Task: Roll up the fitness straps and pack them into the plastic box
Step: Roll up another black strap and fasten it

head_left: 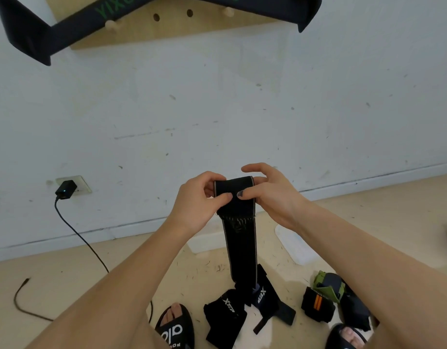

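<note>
- I see the left hand (201, 197) pinching the rolled top of the black strap (238, 222).
- My right hand (265, 191) pinches the roll's opposite side; remaining fingers spread.

1 head-worn view, facing forward-down, close over hands, toward wall (242, 96).

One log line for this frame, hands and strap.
left hand: pinches strap | right hand: pinches strap | strap: top rolled, tail hanging | box: on floor

I see the strap (238, 222) hanging between my left hand (199, 200) and right hand (270, 190), loose straps (242, 308) on the floor below, plastic box (207, 241) behind, charger (65, 188) far left.
</note>
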Demonstrator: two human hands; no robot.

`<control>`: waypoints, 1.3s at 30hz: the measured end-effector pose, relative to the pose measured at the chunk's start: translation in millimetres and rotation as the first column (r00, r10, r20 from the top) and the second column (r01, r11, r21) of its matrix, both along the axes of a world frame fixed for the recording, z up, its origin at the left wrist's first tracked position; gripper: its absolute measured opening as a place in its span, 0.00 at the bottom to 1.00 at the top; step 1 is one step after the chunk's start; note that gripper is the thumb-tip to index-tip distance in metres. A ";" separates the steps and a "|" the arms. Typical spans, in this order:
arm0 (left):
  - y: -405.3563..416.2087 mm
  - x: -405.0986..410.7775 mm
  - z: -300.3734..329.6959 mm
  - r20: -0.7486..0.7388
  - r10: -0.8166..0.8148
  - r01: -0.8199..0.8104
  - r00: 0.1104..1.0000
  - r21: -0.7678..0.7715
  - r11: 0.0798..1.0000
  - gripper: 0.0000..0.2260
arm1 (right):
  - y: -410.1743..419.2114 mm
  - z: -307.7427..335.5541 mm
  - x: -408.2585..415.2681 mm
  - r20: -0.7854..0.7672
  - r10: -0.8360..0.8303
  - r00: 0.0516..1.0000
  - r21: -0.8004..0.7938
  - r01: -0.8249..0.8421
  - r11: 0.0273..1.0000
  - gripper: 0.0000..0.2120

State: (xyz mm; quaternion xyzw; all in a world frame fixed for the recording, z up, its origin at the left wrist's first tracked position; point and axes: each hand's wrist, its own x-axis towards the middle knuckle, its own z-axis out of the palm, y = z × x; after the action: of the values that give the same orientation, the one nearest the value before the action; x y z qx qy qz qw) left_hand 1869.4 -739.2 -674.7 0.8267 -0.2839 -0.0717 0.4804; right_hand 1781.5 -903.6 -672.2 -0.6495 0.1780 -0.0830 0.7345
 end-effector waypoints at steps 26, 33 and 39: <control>-8.4 -15.7 13.3 -0.341 -0.058 -0.018 0.938 -0.213 0.977 0.07 | 28.2 -4.3 6.1 -0.004 -0.008 1.000 -0.266 0.007 0.964 0.15; -4.7 -13.2 13.2 -0.325 -0.069 0.007 0.943 -0.187 0.982 0.06 | 34.1 -10.8 3.9 0.096 -0.104 0.990 -0.372 0.133 0.919 0.14; -0.4 -8.5 15.9 -0.167 -0.073 0.035 0.983 -0.221 0.975 0.06 | 25.6 -2.2 3.5 0.185 0.023 0.982 -0.174 0.009 0.985 0.06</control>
State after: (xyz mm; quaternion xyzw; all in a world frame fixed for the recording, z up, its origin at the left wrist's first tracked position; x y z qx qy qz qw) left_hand 1860.9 -739.5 -658.8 0.7518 -0.2694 -0.1252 0.5887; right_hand 1785.0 -878.0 -674.4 -0.7011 0.0981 -0.1563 0.6887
